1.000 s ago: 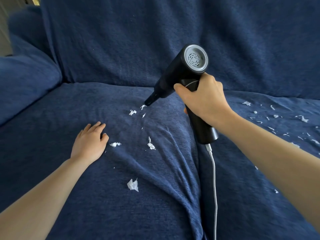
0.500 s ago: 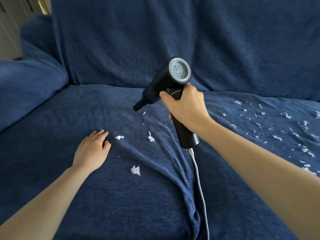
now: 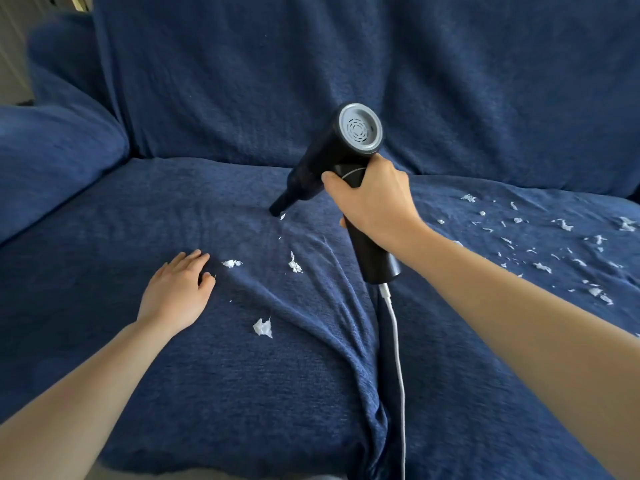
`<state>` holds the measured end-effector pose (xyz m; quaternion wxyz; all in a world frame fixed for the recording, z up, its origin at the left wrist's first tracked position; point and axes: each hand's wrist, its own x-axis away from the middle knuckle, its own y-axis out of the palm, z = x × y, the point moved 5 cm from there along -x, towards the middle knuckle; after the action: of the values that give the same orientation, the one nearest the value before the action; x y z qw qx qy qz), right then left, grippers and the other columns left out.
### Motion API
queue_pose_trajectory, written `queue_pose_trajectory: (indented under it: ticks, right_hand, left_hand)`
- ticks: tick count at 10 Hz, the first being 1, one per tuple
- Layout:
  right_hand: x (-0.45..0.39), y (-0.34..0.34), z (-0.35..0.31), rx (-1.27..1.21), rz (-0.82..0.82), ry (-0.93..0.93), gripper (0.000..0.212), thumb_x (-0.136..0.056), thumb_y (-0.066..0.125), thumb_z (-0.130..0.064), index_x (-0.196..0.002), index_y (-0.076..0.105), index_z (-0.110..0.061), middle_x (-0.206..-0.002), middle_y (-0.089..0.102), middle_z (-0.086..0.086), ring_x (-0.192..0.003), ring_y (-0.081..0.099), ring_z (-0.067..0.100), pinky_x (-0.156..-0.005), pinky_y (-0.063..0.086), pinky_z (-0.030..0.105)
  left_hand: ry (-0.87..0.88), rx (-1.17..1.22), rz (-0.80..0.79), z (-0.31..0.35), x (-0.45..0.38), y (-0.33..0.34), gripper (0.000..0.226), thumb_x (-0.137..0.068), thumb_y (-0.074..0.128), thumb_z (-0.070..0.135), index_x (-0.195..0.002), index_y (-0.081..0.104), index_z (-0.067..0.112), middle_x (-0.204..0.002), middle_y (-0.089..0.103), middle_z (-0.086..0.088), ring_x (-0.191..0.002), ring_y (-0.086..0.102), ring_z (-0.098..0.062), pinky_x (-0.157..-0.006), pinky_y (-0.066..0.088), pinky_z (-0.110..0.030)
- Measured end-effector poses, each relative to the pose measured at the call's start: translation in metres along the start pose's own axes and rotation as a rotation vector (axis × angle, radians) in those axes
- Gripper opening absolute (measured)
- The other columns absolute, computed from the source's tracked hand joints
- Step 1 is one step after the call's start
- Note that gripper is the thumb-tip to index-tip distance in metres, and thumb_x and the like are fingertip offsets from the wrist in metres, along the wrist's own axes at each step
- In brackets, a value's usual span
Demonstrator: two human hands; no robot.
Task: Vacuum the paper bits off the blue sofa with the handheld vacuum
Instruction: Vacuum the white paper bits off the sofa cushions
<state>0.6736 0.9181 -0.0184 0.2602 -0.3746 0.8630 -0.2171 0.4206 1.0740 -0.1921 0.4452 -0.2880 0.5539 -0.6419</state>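
Two bare hands work over the blue sofa point(image 3: 346, 393). The right hand point(image 3: 375, 202) has its fingers and thumb curled round the grip of one black handheld vacuum point(image 3: 341, 157), which is tilted so that its narrow nozzle point(image 3: 278, 206) points down and to the left, its tip just beside a small white scrap point(image 3: 282, 216) on the seat cover. The grey vented rear end point(image 3: 360, 129) faces the camera, and one white cable point(image 3: 396, 348) hangs from the bottom of the grip along a deep fold in the cover. The left hand point(image 3: 176, 289) lies flat on the seat, fingers straight and close together, holding nothing. Between the hands lie three larger paper bits (plus a few specks too small to count): one point(image 3: 231, 263) just beside the left fingertips, one point(image 3: 295, 265) nearer the middle, one point(image 3: 263, 328) closer to the camera. On the right side of the seat, many small paper shreds point(image 3: 554, 244) are scattered, well apart from the nozzle.
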Motion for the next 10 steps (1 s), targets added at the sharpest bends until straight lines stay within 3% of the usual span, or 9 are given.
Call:
queue_pose_trajectory:
  ticks: [1, 2, 3, 4, 5, 6, 7, 8, 10]
  right_hand:
    - [0.014, -0.02, -0.001, 0.01, 0.02, 0.001, 0.02, -0.09, 0.064, -0.038, -0.087, 0.054, -0.021, -0.069, 0.068, -0.001, -0.048, 0.067, 0.011, -0.049, 0.049, 0.011]
    - [0.027, -0.028, -0.003, 0.003, 0.017, 0.008, 0.02, -0.09, 0.065, -0.037, -0.082, 0.054, -0.021, -0.061, 0.066, -0.003, -0.048, 0.067, 0.008, -0.056, 0.051, 0.017]
    - [0.041, -0.029, -0.01, 0.011, -0.013, -0.007, 0.021, -0.089, 0.066, -0.038, -0.08, 0.053, -0.023, -0.062, 0.065, -0.005, -0.049, 0.067, 0.007, -0.05, 0.047, 0.01]
    - [0.052, -0.03, -0.014, 0.032, -0.04, -0.013, 0.022, -0.087, 0.066, -0.042, -0.084, 0.054, -0.024, -0.075, 0.068, -0.001, -0.063, 0.07, 0.015, -0.061, 0.054, 0.018]
    - [0.063, -0.037, -0.017, 0.063, -0.061, -0.021, 0.022, -0.087, 0.067, -0.041, -0.081, 0.053, -0.025, -0.073, 0.067, -0.001, -0.067, 0.07, 0.018, -0.066, 0.057, 0.024]
    - [0.073, -0.048, -0.018, 0.013, -0.065, 0.006, 0.022, -0.089, 0.068, -0.035, -0.079, 0.053, -0.023, -0.067, 0.067, -0.002, -0.048, 0.068, 0.014, -0.048, 0.053, 0.015]
    - [0.08, -0.053, -0.017, -0.018, -0.071, 0.024, 0.021, -0.09, 0.068, -0.034, -0.08, 0.054, -0.021, -0.067, 0.067, -0.002, -0.047, 0.068, 0.012, -0.046, 0.05, 0.012]
    - [0.084, -0.052, -0.018, -0.019, -0.091, 0.015, 0.021, -0.09, 0.068, -0.035, -0.08, 0.057, -0.02, -0.062, 0.067, -0.004, -0.047, 0.068, 0.011, -0.057, 0.055, 0.018]
    - [0.088, -0.034, -0.026, -0.099, -0.184, 0.034, 0.022, -0.089, 0.069, -0.035, -0.078, 0.057, -0.019, -0.055, 0.065, -0.004, -0.046, 0.069, 0.014, -0.05, 0.054, 0.017]
  left_hand:
    - [0.002, -0.007, -0.01, 0.003, 0.004, -0.002, 0.049, -0.101, 0.033, 0.029, -0.147, 0.035, 0.015, -0.157, 0.027, -0.001, -0.146, 0.019, -0.019, -0.12, 0.016, -0.038]
    - [-0.006, -0.004, -0.002, 0.007, 0.011, -0.003, 0.049, -0.1, 0.034, 0.029, -0.147, 0.036, 0.014, -0.156, 0.028, -0.002, -0.146, 0.02, -0.02, -0.119, 0.016, -0.039]
    - [-0.014, 0.004, 0.027, 0.009, 0.019, -0.003, 0.048, -0.1, 0.036, 0.029, -0.146, 0.038, 0.014, -0.156, 0.03, -0.002, -0.145, 0.022, -0.021, -0.119, 0.016, -0.039]
    - [-0.008, -0.003, 0.043, 0.011, 0.025, -0.003, 0.048, -0.099, 0.036, 0.029, -0.145, 0.039, 0.014, -0.155, 0.032, -0.002, -0.145, 0.023, -0.022, -0.119, 0.016, -0.039]
    - [-0.014, -0.009, 0.051, 0.011, 0.028, -0.003, 0.048, -0.099, 0.036, 0.029, -0.145, 0.039, 0.014, -0.155, 0.032, -0.003, -0.145, 0.023, -0.022, -0.119, 0.016, -0.04]
    - [-0.017, -0.009, 0.054, 0.013, 0.028, -0.004, 0.048, -0.099, 0.036, 0.028, -0.145, 0.04, 0.014, -0.155, 0.032, -0.003, -0.145, 0.024, -0.023, -0.119, 0.016, -0.04]
    - [-0.024, -0.002, 0.041, 0.014, 0.029, -0.003, 0.049, -0.099, 0.036, 0.028, -0.145, 0.039, 0.014, -0.155, 0.031, -0.003, -0.145, 0.022, -0.022, -0.119, 0.015, -0.04]
    - [-0.022, -0.005, 0.035, 0.013, 0.03, -0.003, 0.049, -0.099, 0.035, 0.029, -0.146, 0.037, 0.015, -0.156, 0.03, -0.002, -0.146, 0.021, -0.021, -0.119, 0.015, -0.039]
    - [-0.011, -0.004, 0.036, 0.013, 0.031, -0.004, 0.049, -0.099, 0.035, 0.029, -0.146, 0.037, 0.016, -0.156, 0.03, -0.001, -0.145, 0.022, -0.021, -0.119, 0.016, -0.039]
